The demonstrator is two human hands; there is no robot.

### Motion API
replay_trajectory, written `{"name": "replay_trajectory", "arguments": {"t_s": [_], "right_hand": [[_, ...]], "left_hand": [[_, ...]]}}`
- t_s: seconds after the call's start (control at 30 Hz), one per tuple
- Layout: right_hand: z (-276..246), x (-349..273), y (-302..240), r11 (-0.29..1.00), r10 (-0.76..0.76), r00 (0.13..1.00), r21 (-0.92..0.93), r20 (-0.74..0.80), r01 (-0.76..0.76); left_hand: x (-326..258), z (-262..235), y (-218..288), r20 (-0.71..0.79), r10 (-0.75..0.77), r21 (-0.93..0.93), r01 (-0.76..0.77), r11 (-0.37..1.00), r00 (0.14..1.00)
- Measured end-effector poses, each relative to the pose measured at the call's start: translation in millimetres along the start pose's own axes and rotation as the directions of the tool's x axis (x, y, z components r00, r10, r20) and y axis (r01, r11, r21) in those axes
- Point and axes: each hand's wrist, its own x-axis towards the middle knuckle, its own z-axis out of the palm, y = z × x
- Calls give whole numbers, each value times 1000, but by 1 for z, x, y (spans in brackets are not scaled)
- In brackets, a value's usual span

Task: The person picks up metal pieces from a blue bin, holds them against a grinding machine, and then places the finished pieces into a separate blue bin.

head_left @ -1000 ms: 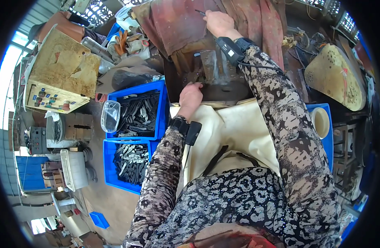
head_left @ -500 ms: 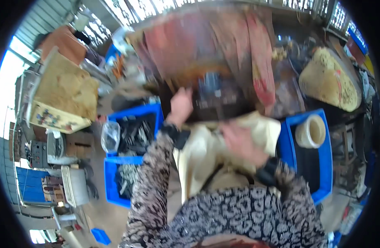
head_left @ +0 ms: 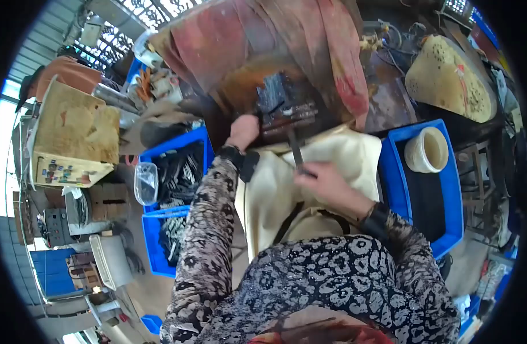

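Observation:
My right hand [head_left: 325,182] is closed round the near end of a dark flat bar [head_left: 296,150] above a cream apron [head_left: 355,152] on my lap. The bar slants away from me, its far end by the front edge of a dark machine bed [head_left: 286,117]. On that bed stands a grey metal block [head_left: 272,92], tilted a little, with rust-brown surfaces behind it. My left hand [head_left: 243,132] is closed at the bed's left front corner; what its fingers hold, if anything, is hidden.
Stained reddish cloths [head_left: 223,46] drape over the machine. Left stand blue bins [head_left: 206,150] with dark metal pieces and a clear plastic tub [head_left: 146,183]. At the right, a blue bin [head_left: 455,189] holds a cream bucket [head_left: 427,150]. A yellowed control box [head_left: 74,132] stands far left.
The view has shifted and sharpened, so the machine sits higher and further left. The bar in my right hand now shows plainly. My left hand stays by the machine's front corner.

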Motion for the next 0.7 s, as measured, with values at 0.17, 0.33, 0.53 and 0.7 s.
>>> {"name": "replay_trajectory", "arguments": {"t_s": [0.17,0.33,0.53,0.7], "right_hand": [[-35,50,14,514,530,832,720,162,-467],[-22,97,12,192,542,831,945,123,-265],[20,121,8,-38,516,856,999,38,-21],[25,122,10,32,562,827,999,4,-26]], "left_hand": [[-22,-25,-9,-152,-145,-108,129,986,978],[-58,-62,51,-413,-86,-367,-79,927,907],[-84,-69,111,-401,-112,-185,39,982,909],[-91,-67,110,-396,-59,-176,-12,984,916]]}}
